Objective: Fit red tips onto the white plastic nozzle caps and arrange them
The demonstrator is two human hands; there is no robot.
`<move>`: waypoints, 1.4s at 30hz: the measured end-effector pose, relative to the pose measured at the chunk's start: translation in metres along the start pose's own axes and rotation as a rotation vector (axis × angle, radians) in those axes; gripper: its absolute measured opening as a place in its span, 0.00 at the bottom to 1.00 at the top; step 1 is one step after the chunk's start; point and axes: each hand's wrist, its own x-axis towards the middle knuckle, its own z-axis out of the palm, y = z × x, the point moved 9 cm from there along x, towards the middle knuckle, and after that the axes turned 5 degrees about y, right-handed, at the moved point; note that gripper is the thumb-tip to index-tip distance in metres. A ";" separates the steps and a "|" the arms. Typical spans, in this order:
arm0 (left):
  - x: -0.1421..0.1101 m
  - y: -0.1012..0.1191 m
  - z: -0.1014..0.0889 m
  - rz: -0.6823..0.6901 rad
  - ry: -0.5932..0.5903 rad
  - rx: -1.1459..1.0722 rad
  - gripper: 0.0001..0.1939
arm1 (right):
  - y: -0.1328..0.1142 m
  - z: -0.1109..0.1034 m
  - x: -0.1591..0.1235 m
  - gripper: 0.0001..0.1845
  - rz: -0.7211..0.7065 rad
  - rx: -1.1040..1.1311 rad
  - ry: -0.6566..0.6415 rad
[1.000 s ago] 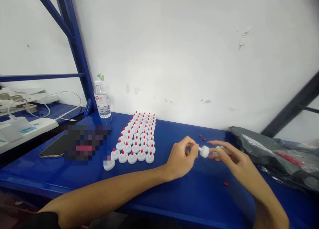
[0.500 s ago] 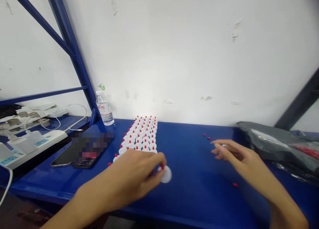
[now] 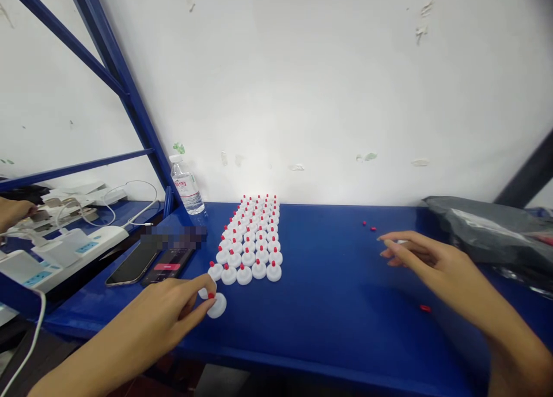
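Note:
My left hand (image 3: pixel 173 310) pinches the small red tip of a white round cap (image 3: pixel 216 306) at the near left of the blue table. Another white cap is partly hidden behind its fingers. Just beyond stand several rows of the same white caps with red tips (image 3: pixel 244 275), upright and close together. On the right, my right hand (image 3: pixel 425 259) hovers over the table, thumb and forefinger close together; a sliver of something white shows between them, too hidden to name. Small red pieces lie near it: one red piece (image 3: pixel 425 308) in front, and two red tips (image 3: pixel 372 229) behind.
A water bottle (image 3: pixel 186 186) stands by the blue frame post, with two phones (image 3: pixel 133 263) lying nearer. Left of them are a white power strip (image 3: pixel 93 241) and cables. Another person's hand (image 3: pixel 15 212) shows at the left edge. A grey plastic bag (image 3: pixel 475 230) lies right.
My left hand has moved left with the white cap, from right of the rows to their near left end. My right hand keeps its pose. Another person's hand has appeared at the left edge.

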 end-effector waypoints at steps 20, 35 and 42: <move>0.018 0.019 0.000 0.007 0.209 0.089 0.22 | -0.015 -0.025 -0.004 0.21 -0.002 -0.019 0.241; 0.112 0.294 0.078 0.749 0.117 -0.245 0.16 | 0.065 -0.074 -0.007 0.25 0.060 -0.288 0.313; 0.127 0.305 0.124 0.756 0.039 -0.497 0.11 | 0.078 -0.059 -0.005 0.27 0.014 -0.224 0.221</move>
